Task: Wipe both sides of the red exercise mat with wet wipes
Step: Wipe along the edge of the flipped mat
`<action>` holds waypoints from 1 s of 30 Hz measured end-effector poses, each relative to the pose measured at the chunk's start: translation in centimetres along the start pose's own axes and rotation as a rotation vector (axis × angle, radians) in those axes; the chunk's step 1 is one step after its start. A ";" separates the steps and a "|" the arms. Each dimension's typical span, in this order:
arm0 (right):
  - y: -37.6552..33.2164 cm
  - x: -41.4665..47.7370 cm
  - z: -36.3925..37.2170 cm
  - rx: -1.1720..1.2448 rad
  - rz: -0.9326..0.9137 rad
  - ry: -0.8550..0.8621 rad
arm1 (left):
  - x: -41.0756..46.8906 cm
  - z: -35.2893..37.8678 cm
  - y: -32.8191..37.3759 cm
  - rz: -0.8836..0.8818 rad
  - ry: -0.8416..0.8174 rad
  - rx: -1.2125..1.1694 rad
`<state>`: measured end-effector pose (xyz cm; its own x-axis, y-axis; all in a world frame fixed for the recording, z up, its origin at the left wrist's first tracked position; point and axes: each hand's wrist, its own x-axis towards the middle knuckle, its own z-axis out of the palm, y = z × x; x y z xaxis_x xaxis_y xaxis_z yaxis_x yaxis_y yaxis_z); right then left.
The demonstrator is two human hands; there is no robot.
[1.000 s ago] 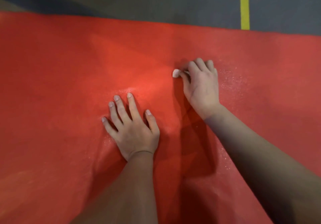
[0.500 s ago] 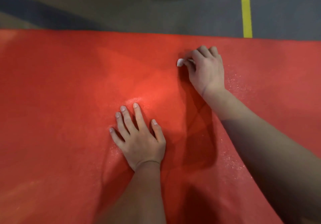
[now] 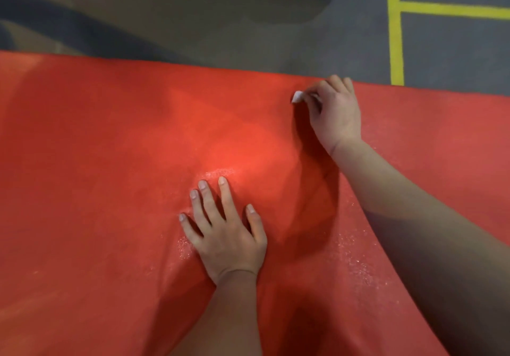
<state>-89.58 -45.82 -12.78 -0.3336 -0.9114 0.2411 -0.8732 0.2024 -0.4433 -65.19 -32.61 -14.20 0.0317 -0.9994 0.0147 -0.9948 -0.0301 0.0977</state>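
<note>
The red exercise mat (image 3: 110, 162) is lying spread flat over a grey floor (image 3: 220, 24), filling most of the view, with its far edge running across the upper part of the picture. The left hand (image 3: 226, 234) is resting palm down near the middle of the mat, its fingers straight and fanned slightly apart, the thumb held out to the side. The right hand (image 3: 335, 112) is reaching up to the mat's far edge, its fingers curled and bunching a small white wet wipe (image 3: 297, 97) against the mat; only a corner of the wipe is sticking out to the left of the knuckles. Damp, glistening specks are showing on the mat around both hands. Yellow tape lines (image 3: 395, 38) are crossing the floor beyond the mat. No writing, brand or label is showing anywhere.
</note>
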 end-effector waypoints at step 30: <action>2.9 -2.7 -3.7 0.167 0.048 -0.069 | -0.2 0.3 -0.2 -0.001 0.010 -0.003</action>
<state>-92.49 -41.43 -11.49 -0.3430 -0.9258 0.1587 -0.7839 0.1891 -0.5913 -65.04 -32.45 -14.51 0.0340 -0.9991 0.0249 -0.9944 -0.0313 0.1009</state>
